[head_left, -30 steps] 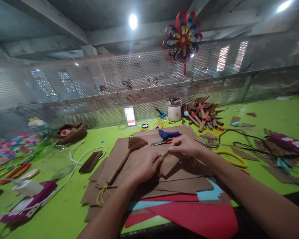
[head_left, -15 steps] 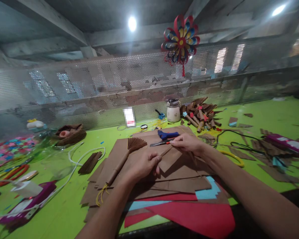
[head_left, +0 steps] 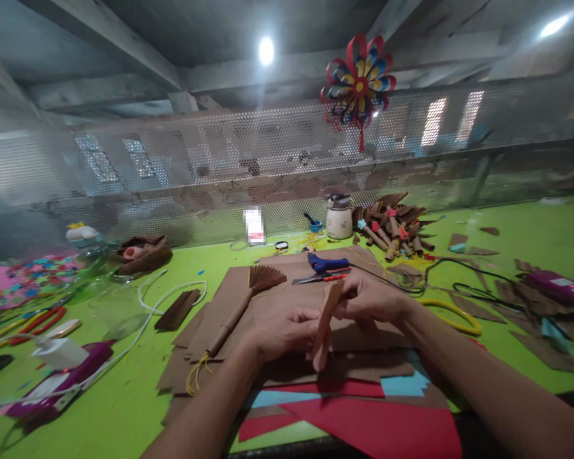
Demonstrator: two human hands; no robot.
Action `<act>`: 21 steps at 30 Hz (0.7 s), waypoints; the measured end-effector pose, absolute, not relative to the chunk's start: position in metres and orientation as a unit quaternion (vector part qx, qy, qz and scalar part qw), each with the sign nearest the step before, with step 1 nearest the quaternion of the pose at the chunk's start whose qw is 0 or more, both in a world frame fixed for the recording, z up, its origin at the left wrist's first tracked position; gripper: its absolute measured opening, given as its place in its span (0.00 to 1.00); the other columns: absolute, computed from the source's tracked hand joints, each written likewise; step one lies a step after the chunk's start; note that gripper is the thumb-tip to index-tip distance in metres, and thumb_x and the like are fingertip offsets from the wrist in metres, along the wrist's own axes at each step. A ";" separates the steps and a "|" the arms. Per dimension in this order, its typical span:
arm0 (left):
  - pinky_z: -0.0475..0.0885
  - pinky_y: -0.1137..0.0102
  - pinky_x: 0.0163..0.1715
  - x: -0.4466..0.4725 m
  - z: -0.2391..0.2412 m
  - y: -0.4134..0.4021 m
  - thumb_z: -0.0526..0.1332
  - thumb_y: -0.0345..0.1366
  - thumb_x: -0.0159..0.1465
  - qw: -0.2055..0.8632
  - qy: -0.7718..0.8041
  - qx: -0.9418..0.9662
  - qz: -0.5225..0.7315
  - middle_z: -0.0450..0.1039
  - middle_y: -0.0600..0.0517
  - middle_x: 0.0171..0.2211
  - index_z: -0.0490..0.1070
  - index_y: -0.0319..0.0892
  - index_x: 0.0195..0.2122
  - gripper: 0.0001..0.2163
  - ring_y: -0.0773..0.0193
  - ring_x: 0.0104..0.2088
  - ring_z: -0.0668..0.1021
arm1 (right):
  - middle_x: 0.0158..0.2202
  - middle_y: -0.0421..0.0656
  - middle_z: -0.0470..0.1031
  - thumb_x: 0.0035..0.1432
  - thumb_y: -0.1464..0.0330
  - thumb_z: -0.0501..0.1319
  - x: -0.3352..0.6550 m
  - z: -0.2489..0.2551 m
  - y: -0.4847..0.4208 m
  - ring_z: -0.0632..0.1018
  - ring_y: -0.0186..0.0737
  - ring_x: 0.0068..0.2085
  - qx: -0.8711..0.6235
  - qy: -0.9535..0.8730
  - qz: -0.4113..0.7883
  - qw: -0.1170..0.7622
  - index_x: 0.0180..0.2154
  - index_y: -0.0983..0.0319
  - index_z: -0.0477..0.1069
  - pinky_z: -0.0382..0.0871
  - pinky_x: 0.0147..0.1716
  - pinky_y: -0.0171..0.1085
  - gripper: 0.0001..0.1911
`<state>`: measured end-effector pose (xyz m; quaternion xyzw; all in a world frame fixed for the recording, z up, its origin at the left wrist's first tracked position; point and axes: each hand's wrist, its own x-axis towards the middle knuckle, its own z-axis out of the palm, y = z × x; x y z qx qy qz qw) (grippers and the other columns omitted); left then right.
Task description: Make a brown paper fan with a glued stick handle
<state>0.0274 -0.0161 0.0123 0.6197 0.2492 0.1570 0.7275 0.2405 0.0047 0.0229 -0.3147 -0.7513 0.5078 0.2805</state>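
Observation:
Between my hands a piece of brown paper [head_left: 329, 315] stands nearly edge-on, raised over the stack of brown sheets [head_left: 277, 293]. My left hand [head_left: 287, 331] pinches its left side, and my right hand [head_left: 366, 296] grips it from the right, fingers curled. Just beyond my right hand lie a blue glue gun [head_left: 328, 262] and a utility knife [head_left: 318, 278]. To the left of my left hand rests a paper broom-like craft [head_left: 229, 322], with a pleated fan at its top and yellow strings at its lower end.
A pile of similar paper crafts [head_left: 392, 223] sits at the back beside a white jar [head_left: 339, 220]. Red paper [head_left: 377, 424] lies at the near edge. Power strips [head_left: 60, 382] and a white cable [head_left: 141, 296] are on the left, a yellow ring [head_left: 454, 319] on the right.
The brown paper has turned from lying slanted to nearly edge-on and upright. My right hand has come lower and closer to my left. The view has shifted slightly left.

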 end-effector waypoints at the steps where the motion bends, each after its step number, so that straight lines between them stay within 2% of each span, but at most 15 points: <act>1: 0.61 0.75 0.23 0.028 0.012 -0.017 0.60 0.47 0.58 0.724 0.252 0.624 0.152 0.74 0.48 0.23 0.72 0.36 0.30 0.16 0.68 0.22 0.72 | 0.23 0.39 0.68 0.44 0.56 0.65 0.240 0.025 0.004 0.64 0.28 0.21 -0.307 -0.752 0.513 0.279 0.30 0.67 0.76 0.59 0.16 0.28 0.19; 4: 0.64 0.73 0.27 0.029 0.007 -0.012 0.64 0.44 0.55 0.708 0.286 0.620 0.180 0.74 0.48 0.27 0.74 0.36 0.34 0.15 0.66 0.26 0.73 | 0.24 0.39 0.67 0.46 0.56 0.64 0.238 0.030 0.003 0.63 0.27 0.21 -0.309 -0.743 0.517 0.292 0.30 0.67 0.74 0.56 0.16 0.28 0.19; 6: 0.64 0.74 0.28 0.028 0.003 -0.005 0.66 0.41 0.53 0.681 0.330 0.598 0.264 0.73 0.50 0.28 0.74 0.37 0.36 0.14 0.68 0.26 0.72 | 0.23 0.38 0.66 0.48 0.57 0.63 0.237 0.031 0.004 0.61 0.26 0.21 -0.318 -0.750 0.503 0.290 0.28 0.67 0.73 0.55 0.18 0.28 0.18; 8: 0.64 0.75 0.28 0.027 0.002 0.003 0.66 0.40 0.52 0.644 0.369 0.557 0.372 0.72 0.51 0.29 0.73 0.38 0.36 0.13 0.69 0.27 0.72 | 0.22 0.37 0.65 0.50 0.58 0.62 0.235 0.029 0.006 0.62 0.27 0.22 -0.326 -0.779 0.470 0.257 0.27 0.67 0.72 0.55 0.21 0.28 0.16; 11: 0.65 0.76 0.31 0.025 0.006 0.009 0.61 0.45 0.57 0.596 0.390 0.549 0.437 0.73 0.51 0.34 0.72 0.41 0.37 0.13 0.69 0.32 0.73 | 0.22 0.37 0.65 0.53 0.59 0.59 0.230 0.024 0.009 0.63 0.29 0.24 -0.344 -0.835 0.396 0.168 0.27 0.66 0.74 0.55 0.23 0.30 0.16; 13: 0.66 0.75 0.33 0.026 0.009 0.008 0.59 0.45 0.57 0.525 0.405 0.621 0.419 0.73 0.50 0.33 0.73 0.41 0.36 0.13 0.66 0.34 0.73 | 0.22 0.37 0.67 0.54 0.59 0.57 0.226 0.022 0.011 0.64 0.30 0.24 -0.341 -0.859 0.358 0.130 0.28 0.66 0.75 0.56 0.24 0.30 0.17; 15: 0.66 0.74 0.35 0.027 0.010 0.006 0.59 0.42 0.57 0.434 0.414 0.722 0.346 0.74 0.51 0.32 0.75 0.41 0.33 0.11 0.64 0.35 0.73 | 0.25 0.38 0.70 0.55 0.60 0.56 0.223 0.019 0.012 0.67 0.32 0.26 -0.336 -0.874 0.329 0.126 0.31 0.65 0.76 0.58 0.26 0.31 0.16; 18: 0.64 0.75 0.32 0.026 0.005 0.004 0.56 0.37 0.58 0.312 0.420 0.819 0.233 0.74 0.54 0.27 0.75 0.42 0.30 0.09 0.65 0.31 0.73 | 0.26 0.39 0.72 0.54 0.61 0.56 0.220 0.013 0.015 0.69 0.34 0.28 -0.367 -0.872 0.296 0.134 0.33 0.65 0.76 0.60 0.26 0.30 0.15; 21: 0.61 0.75 0.28 0.022 -0.001 0.005 0.55 0.37 0.58 0.239 0.440 0.844 0.194 0.73 0.55 0.25 0.75 0.42 0.29 0.10 0.66 0.29 0.72 | 0.23 0.39 0.73 0.54 0.64 0.56 0.219 0.002 0.019 0.69 0.33 0.25 -0.390 -0.873 0.259 0.137 0.31 0.65 0.76 0.59 0.24 0.30 0.14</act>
